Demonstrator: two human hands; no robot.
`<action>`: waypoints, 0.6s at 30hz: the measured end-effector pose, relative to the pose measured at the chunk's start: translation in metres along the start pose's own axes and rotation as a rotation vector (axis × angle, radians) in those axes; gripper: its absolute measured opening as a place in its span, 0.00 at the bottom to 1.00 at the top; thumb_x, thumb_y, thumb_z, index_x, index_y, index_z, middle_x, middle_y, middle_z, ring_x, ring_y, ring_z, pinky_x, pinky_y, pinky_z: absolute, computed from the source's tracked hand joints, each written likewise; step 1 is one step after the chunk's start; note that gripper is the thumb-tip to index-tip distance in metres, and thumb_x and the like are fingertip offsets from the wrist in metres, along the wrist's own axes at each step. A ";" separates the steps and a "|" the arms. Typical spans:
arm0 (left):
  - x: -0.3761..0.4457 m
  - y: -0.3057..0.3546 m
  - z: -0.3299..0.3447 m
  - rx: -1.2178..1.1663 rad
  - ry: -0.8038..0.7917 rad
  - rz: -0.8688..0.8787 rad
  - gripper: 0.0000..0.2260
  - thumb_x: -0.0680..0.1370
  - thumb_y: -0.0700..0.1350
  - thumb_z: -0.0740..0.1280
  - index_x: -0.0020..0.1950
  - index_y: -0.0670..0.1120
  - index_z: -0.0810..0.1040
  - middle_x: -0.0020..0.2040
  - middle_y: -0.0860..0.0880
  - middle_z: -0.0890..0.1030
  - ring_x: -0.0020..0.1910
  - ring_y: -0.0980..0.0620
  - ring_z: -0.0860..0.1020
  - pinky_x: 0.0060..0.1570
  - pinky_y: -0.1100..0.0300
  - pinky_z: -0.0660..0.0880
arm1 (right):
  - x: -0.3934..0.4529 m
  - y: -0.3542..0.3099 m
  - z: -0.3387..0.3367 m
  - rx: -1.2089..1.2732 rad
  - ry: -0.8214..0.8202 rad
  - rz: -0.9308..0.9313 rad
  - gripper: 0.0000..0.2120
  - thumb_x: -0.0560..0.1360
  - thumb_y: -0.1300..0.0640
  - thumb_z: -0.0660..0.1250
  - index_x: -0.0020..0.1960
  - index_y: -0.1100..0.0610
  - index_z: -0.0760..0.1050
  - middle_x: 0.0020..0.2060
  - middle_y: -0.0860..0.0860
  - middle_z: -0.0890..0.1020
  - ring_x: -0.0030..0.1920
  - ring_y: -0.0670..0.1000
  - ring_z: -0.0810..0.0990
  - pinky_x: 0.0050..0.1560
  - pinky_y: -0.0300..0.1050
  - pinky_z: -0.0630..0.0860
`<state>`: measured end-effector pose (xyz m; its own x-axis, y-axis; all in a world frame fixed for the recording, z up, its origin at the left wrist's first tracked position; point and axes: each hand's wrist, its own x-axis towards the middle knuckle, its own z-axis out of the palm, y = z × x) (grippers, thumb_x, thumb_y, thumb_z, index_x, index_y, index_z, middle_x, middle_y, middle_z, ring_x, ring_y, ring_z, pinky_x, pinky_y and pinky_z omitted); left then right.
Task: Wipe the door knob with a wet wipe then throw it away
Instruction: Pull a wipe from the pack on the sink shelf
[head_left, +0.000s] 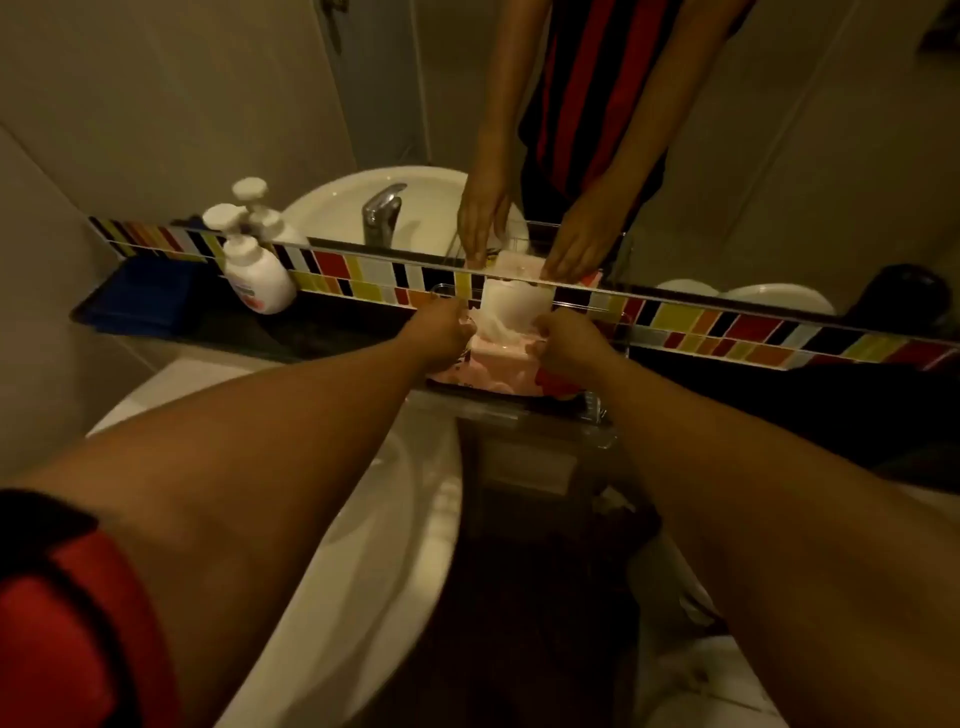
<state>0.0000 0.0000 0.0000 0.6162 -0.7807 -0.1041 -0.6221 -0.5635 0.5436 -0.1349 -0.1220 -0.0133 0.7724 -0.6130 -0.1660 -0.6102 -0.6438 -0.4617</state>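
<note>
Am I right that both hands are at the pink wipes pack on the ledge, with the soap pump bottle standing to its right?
Not quite. In the head view both hands, left hand and right hand, are at the pink wipes pack on the ledge, but the soap pump bottle stands to its left, not its right.

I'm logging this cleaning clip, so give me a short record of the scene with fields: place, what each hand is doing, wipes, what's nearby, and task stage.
place: bathroom counter below a mirror, beside a white sink
left hand: at the left side of the pink wipe pack
right hand: at the pack's right side, fingers curled at the opening
wet wipe: white sheet standing up out of the pack, not yet free
nearby: soap pump bottle to the left; coloured tile strip along the wall
task stage: fetching the wipe; no door knob in view
</note>
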 end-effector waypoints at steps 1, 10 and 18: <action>0.002 0.001 0.003 -0.066 0.021 -0.012 0.16 0.80 0.43 0.62 0.68 0.43 0.72 0.64 0.41 0.76 0.56 0.45 0.77 0.43 0.62 0.72 | 0.002 0.000 0.003 0.012 0.006 -0.007 0.16 0.78 0.59 0.66 0.65 0.59 0.75 0.60 0.56 0.79 0.59 0.57 0.78 0.58 0.49 0.76; 0.021 0.000 0.028 -0.349 0.071 -0.091 0.15 0.77 0.41 0.67 0.65 0.44 0.75 0.59 0.43 0.80 0.53 0.49 0.81 0.45 0.62 0.79 | 0.023 0.002 0.023 0.121 0.076 0.028 0.09 0.76 0.54 0.69 0.54 0.54 0.81 0.51 0.53 0.83 0.51 0.54 0.80 0.53 0.54 0.80; 0.022 0.005 0.011 -0.464 0.097 -0.137 0.08 0.79 0.40 0.64 0.55 0.40 0.80 0.50 0.41 0.82 0.46 0.49 0.81 0.44 0.56 0.81 | 0.030 -0.003 0.017 0.143 0.086 0.115 0.06 0.74 0.60 0.68 0.48 0.54 0.82 0.48 0.53 0.83 0.48 0.55 0.81 0.49 0.52 0.81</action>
<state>0.0049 -0.0236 -0.0089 0.7335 -0.6662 -0.1345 -0.2647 -0.4624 0.8462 -0.1071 -0.1313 -0.0317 0.6778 -0.7193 -0.1524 -0.6572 -0.4998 -0.5642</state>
